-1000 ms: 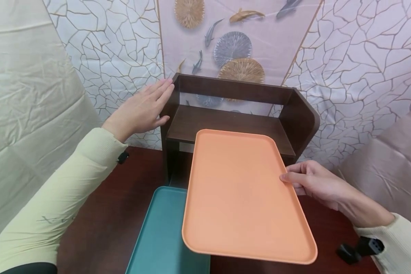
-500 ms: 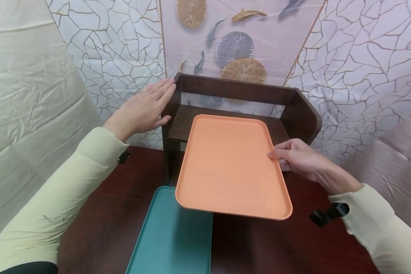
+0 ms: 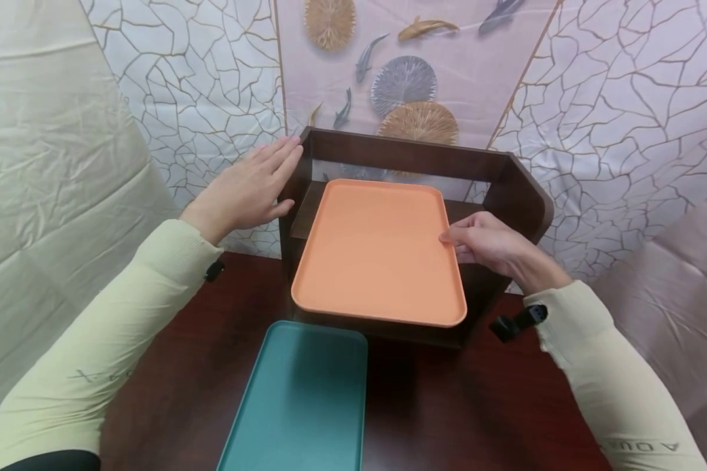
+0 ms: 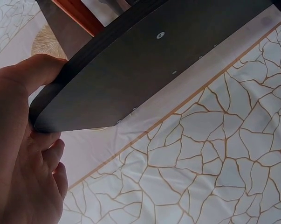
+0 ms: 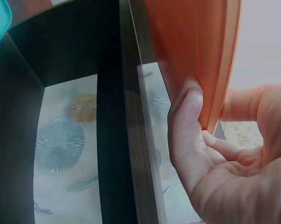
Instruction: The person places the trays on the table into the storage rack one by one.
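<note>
My right hand [image 3: 486, 245] pinches the right rim of an orange tray [image 3: 383, 255], thumb on top and fingers underneath. In the right wrist view the fingers curl below the tray's rim [image 5: 217, 70]. The tray is held over the upper board of a dark brown shelf unit [image 3: 406, 145], its front end sticking out past the board. My left hand [image 3: 247, 190] rests with straight fingers against the unit's left side panel. The left wrist view shows the thumb and fingers at the edge of that panel [image 4: 126, 70].
A teal tray [image 3: 306, 399] lies on the dark red-brown table [image 3: 171, 386] in front of the shelf unit. Behind the unit hangs a patterned cloth [image 3: 200, 72] with fish and round motifs in its middle. Pale fabric [image 3: 41, 163] hangs at the left.
My right hand has carried the orange tray forward and a little left, from above the table to over the upper board. The left hand has stayed at the side panel.
</note>
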`<action>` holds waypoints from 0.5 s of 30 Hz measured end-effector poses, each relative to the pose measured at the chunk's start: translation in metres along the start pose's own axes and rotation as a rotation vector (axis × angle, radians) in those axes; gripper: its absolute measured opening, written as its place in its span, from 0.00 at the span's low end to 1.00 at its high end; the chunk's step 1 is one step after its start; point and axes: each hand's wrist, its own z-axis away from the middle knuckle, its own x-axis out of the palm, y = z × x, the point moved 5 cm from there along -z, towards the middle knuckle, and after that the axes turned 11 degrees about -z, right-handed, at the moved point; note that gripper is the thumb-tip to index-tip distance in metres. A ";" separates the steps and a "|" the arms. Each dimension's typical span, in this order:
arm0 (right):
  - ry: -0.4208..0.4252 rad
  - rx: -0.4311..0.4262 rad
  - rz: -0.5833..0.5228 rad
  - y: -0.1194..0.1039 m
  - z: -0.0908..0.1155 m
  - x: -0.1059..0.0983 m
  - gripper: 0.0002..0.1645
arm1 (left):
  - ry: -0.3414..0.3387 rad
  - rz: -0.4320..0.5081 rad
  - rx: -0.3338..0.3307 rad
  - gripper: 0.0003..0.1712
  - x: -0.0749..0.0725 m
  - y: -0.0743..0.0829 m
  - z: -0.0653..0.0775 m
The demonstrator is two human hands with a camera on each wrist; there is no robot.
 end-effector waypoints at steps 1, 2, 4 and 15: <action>0.000 0.000 -0.001 -0.001 -0.003 0.001 0.27 | -0.001 0.003 -0.003 0.48 0.000 0.000 0.000; 0.004 0.002 -0.003 -0.002 -0.006 0.001 0.28 | -0.003 0.004 -0.003 0.48 0.000 -0.001 0.000; 0.008 0.006 -0.004 -0.004 -0.012 0.003 0.29 | -0.003 0.005 -0.002 0.48 0.001 -0.001 0.000; 0.048 0.030 0.046 -0.009 -0.040 0.013 0.29 | 0.009 -0.016 -0.005 0.48 0.002 -0.001 0.000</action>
